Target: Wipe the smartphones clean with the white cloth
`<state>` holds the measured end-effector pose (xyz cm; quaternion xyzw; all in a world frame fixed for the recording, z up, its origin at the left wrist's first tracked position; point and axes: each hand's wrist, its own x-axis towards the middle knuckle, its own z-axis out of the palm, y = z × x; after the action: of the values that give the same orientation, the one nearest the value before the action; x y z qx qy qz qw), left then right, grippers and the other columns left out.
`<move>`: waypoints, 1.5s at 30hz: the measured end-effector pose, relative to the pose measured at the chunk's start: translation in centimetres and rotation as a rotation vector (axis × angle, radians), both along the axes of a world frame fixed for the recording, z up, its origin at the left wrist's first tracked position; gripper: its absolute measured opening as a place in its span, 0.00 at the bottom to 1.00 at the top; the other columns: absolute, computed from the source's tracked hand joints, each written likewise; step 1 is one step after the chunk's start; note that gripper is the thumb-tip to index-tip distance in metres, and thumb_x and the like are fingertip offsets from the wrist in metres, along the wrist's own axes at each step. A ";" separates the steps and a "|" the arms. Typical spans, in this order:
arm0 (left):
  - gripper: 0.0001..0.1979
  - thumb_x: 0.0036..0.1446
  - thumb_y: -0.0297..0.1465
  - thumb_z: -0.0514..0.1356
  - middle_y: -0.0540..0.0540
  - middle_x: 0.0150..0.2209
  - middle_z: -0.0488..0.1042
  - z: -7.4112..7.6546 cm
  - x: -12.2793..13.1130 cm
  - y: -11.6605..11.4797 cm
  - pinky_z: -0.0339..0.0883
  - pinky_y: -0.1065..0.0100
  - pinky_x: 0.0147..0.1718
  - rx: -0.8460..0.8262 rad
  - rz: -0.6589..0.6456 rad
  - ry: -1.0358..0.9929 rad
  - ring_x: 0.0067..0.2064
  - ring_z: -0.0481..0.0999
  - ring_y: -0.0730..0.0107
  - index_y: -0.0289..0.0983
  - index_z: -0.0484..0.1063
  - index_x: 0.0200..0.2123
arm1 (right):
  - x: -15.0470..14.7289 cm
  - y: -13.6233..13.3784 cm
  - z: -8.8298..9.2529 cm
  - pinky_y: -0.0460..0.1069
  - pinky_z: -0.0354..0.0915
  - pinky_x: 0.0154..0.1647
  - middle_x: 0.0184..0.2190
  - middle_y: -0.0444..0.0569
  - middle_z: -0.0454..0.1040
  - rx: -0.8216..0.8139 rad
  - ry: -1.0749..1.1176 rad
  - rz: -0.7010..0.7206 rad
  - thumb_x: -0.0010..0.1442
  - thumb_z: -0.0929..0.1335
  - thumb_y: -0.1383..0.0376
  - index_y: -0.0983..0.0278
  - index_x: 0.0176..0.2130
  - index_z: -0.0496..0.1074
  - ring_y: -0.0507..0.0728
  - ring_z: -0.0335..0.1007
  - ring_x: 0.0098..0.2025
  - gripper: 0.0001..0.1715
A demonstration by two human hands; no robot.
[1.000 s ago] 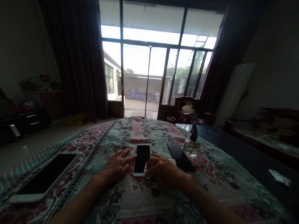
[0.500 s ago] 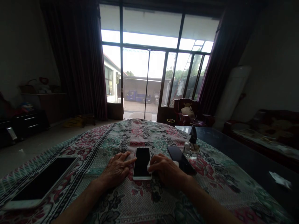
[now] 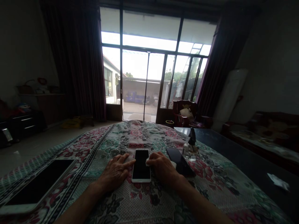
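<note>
Head view: right hand pinching a white wad on the phone

From my end I see the white-framed phone flat on the cloth-covered worktop, dark screen up, between both hands. The right hand is closed, its bunched fingertips holding the wad against the screen's right side. Some white material also shows beside that hand; I can't tell whether it joins the wad. The left hand lies open and loosely spread, gripping nothing, one fingertip touching the phone's left edge. To the right I have a dark phone lying flat, with a clear spray bottle upright just beside it. A larger white-framed device lies well apart on the left.
</note>
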<state>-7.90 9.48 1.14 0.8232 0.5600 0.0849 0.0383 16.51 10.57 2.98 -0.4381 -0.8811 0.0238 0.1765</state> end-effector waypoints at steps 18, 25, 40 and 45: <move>0.29 0.59 0.29 0.49 0.50 0.68 0.56 0.0 0.0 0.1 0.53 0.49 0.61 -0.004 -0.006 -0.009 0.66 0.57 0.53 0.55 0.61 0.63 | -2.0 6.1 -0.6 0.49 0.58 0.47 0.43 0.49 0.75 -0.020 0.027 -0.257 0.58 0.65 0.71 0.58 0.40 0.80 0.58 0.65 0.46 0.16; 0.27 0.61 0.31 0.49 0.48 0.68 0.57 -0.3 -0.2 0.3 0.54 0.49 0.61 0.002 -0.008 -0.035 0.66 0.57 0.52 0.52 0.62 0.63 | -1.4 5.3 -0.1 0.48 0.58 0.49 0.42 0.49 0.77 -0.020 0.045 -0.282 0.55 0.64 0.75 0.60 0.38 0.81 0.57 0.68 0.46 0.19; 0.24 0.64 0.37 0.49 0.50 0.68 0.56 -0.4 -0.4 0.4 0.53 0.50 0.61 -0.013 -0.013 -0.043 0.67 0.56 0.51 0.53 0.62 0.62 | -1.4 5.0 -0.3 0.48 0.58 0.48 0.43 0.50 0.75 0.009 0.023 -0.272 0.59 0.64 0.72 0.59 0.39 0.80 0.58 0.65 0.47 0.17; 0.23 0.65 0.39 0.49 0.48 0.68 0.57 -0.3 -0.4 0.2 0.53 0.49 0.62 -0.018 -0.013 -0.061 0.67 0.55 0.51 0.54 0.63 0.62 | -1.5 4.6 -0.3 0.49 0.58 0.50 0.42 0.50 0.76 0.019 0.043 -0.305 0.59 0.63 0.73 0.60 0.39 0.81 0.58 0.66 0.48 0.18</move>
<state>-8.34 9.66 0.85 0.8234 0.5541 0.1047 0.0631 15.06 15.19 2.67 -0.5647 -0.8005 -0.0021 0.2009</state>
